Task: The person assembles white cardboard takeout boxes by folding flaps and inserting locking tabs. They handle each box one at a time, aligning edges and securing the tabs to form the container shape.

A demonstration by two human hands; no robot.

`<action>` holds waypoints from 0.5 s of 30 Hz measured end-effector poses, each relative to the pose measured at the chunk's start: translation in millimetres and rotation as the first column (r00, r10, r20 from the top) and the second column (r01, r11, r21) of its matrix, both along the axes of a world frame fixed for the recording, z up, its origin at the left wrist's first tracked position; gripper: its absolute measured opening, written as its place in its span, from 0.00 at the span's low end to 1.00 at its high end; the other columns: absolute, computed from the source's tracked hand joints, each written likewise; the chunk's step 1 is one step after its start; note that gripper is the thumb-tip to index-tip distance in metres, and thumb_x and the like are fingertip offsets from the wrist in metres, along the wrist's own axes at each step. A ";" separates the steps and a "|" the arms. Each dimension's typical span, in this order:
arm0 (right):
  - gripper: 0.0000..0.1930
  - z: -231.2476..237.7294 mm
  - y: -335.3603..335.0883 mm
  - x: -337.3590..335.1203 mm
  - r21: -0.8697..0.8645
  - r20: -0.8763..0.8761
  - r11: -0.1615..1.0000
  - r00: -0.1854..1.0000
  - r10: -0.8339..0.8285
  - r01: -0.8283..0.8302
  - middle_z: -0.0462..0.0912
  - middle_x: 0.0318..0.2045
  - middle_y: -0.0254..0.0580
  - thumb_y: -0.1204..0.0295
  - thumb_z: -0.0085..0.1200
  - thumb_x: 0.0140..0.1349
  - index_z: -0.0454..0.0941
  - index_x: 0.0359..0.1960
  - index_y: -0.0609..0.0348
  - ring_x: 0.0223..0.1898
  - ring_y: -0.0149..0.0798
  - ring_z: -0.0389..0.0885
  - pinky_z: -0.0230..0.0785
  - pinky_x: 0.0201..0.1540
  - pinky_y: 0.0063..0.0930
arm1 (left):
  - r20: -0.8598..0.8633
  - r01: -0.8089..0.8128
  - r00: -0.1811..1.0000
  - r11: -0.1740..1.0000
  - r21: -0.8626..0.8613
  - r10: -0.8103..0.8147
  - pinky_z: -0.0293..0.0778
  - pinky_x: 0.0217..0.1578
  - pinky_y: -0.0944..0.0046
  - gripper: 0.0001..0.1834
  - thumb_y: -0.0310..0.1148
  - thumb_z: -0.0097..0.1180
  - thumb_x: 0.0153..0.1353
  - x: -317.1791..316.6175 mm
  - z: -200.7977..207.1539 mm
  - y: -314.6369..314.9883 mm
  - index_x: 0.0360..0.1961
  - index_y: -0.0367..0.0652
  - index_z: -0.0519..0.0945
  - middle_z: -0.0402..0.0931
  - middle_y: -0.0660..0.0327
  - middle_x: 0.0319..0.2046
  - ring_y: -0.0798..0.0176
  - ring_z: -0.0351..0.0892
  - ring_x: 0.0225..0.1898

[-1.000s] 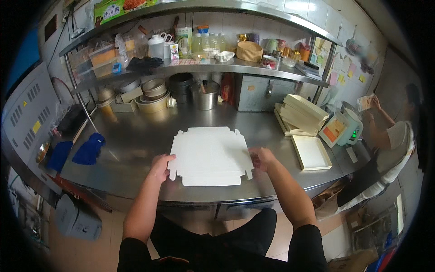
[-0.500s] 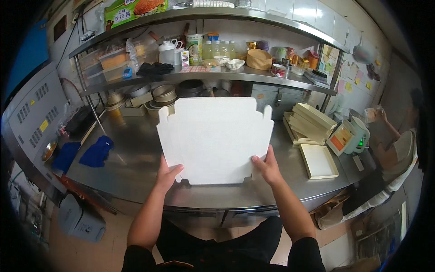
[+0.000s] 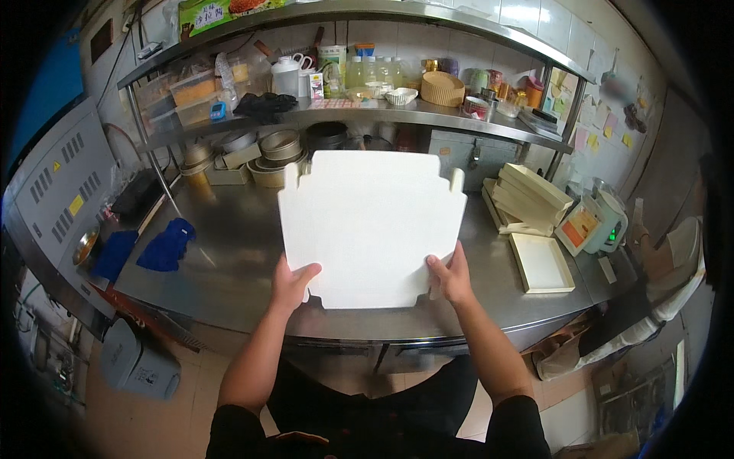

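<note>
You hold the flat white cardboard blank (image 3: 372, 227) up in the middle of the frame, tilted so its broad face meets your eyes, above the steel counter (image 3: 229, 252) rather than lying on it. Your left hand (image 3: 293, 284) pinches its lower left corner, thumb laid across the front; your right hand (image 3: 451, 277) clamps the lower right corner the same way (both grips are closed tight on the sheet's edge, fingers hidden behind). Gripping the two bottom corners keeps the notched tabs along the top and sides free and the whole panel readable. At the right of the frame, a stack of folded boxes (image 3: 527, 197) and a shallow open tray (image 3: 541, 262) sit within reach. Blue cloths (image 3: 164, 246) lie at the left, well apart from the sheet.
</note>
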State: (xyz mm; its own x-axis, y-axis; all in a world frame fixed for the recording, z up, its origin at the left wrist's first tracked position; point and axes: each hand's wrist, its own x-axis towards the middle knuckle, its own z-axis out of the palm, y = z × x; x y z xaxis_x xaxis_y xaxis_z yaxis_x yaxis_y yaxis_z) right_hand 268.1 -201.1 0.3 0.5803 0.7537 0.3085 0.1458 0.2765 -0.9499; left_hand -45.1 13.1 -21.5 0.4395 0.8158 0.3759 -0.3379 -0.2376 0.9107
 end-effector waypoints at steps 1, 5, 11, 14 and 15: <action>0.32 1.5 2.6 3.4 -0.046 -0.011 0.999 1.000 0.003 -0.004 0.81 0.62 0.47 0.70 0.68 0.73 0.66 0.72 0.68 0.63 0.39 0.78 0.70 0.70 0.39 | -0.007 -0.009 1.000 1.000 0.000 0.009 0.81 0.58 0.55 0.29 0.35 0.77 0.66 1.9 2.4 0.0 0.62 0.33 0.80 0.86 0.54 0.56 0.60 0.86 0.58; 0.40 -20.5 0.7 22.6 -0.467 0.563 0.806 0.825 -0.047 0.364 0.77 0.68 0.62 0.61 0.72 0.69 0.67 0.75 0.69 0.68 0.55 0.77 0.69 0.74 0.46 | -0.763 -0.094 0.642 0.995 0.014 0.072 0.77 0.66 0.47 0.48 0.58 0.82 0.56 9.0 5.2 18.0 0.62 0.28 0.78 0.81 0.40 0.63 0.42 0.83 0.64; 0.34 -41.2 -2.3 11.2 -0.330 0.907 0.824 0.396 0.142 0.460 0.76 0.74 0.55 0.54 0.71 0.68 0.79 0.73 0.51 0.76 0.61 0.71 0.64 0.80 0.50 | -0.550 0.176 0.621 0.585 0.792 0.558 0.67 0.76 0.45 0.37 0.52 0.80 0.58 2.3 -25.7 5.9 0.67 0.48 0.86 0.79 0.54 0.70 0.43 0.71 0.75; 0.28 -30.8 -5.2 -19.0 -0.345 0.848 0.938 0.417 0.326 -0.030 0.81 0.71 0.53 0.52 0.70 0.69 0.85 0.67 0.49 0.77 0.58 0.72 0.63 0.81 0.51 | -0.726 0.492 0.658 0.616 0.615 0.200 0.64 0.79 0.47 0.32 0.53 0.77 0.61 10.4 -1.5 -40.5 0.65 0.55 0.88 0.77 0.57 0.74 0.46 0.66 0.79; 0.28 -26.0 -9.9 -34.4 -0.390 0.840 0.919 0.384 0.383 -0.064 0.81 0.71 0.53 0.52 0.70 0.69 0.84 0.67 0.49 0.77 0.58 0.73 0.63 0.81 0.51 | -0.786 0.549 0.591 0.625 0.555 0.179 0.64 0.79 0.49 0.33 0.53 0.78 0.61 8.5 7.2 -55.2 0.66 0.57 0.88 0.75 0.59 0.76 0.49 0.64 0.82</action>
